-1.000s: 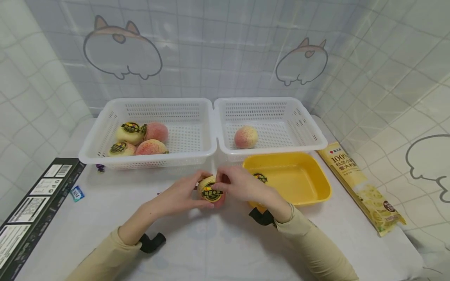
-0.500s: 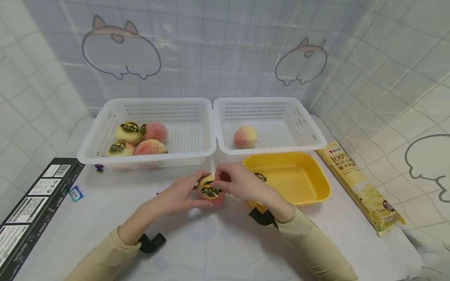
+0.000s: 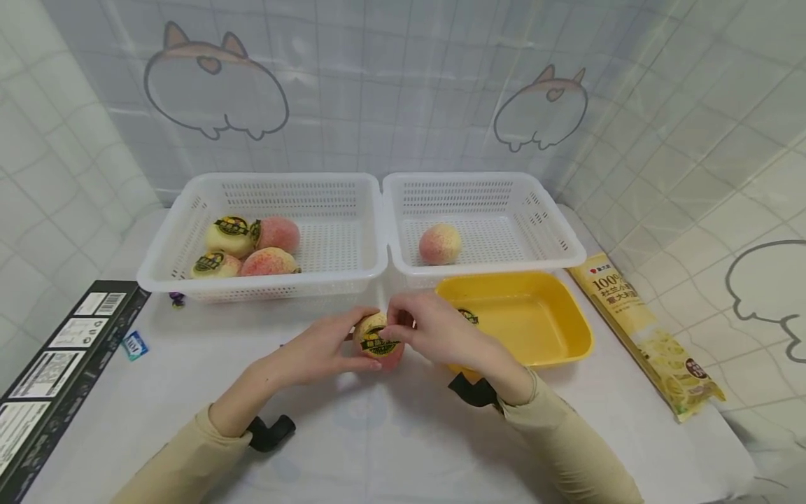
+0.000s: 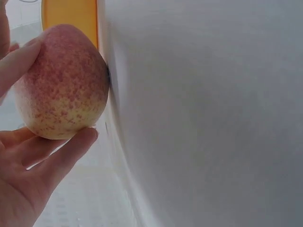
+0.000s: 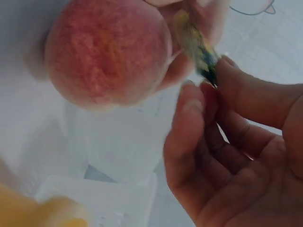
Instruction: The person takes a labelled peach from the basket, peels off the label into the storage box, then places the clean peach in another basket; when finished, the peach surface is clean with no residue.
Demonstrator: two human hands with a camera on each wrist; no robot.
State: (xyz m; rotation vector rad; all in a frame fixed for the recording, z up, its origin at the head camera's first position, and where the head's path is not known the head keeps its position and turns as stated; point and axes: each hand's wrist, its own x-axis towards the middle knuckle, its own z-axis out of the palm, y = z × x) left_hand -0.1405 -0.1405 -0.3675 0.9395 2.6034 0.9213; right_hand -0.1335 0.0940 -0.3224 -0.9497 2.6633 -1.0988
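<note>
On the white tabletop in front of me, my left hand [image 3: 317, 350] holds a red-and-yellow peach [image 3: 390, 360], thumb on the near side and fingers around the far side. A black-and-gold sticker [image 3: 376, 346] lies across its top. My right hand [image 3: 434, 327] pinches the sticker's right edge between thumb and fingertips. In the right wrist view, the sticker [image 5: 201, 52] is bent and lifted at that edge. The left wrist view has the peach [image 4: 64, 87] between thumb and fingers, its base against the tablecloth.
A yellow tub [image 3: 525, 336] with a sticker [image 3: 467, 316] on its inner left wall stands right of the hands. Behind, the left white basket [image 3: 327, 273] contains several peaches, the right one [image 3: 497, 262] a single peach. A pasta packet [image 3: 642, 332] and a black box [image 3: 69, 350] flank them.
My right fingers have pulled the sticker's edge up a little, and its face now looks more creased. The left hand and the peach have stayed in place.
</note>
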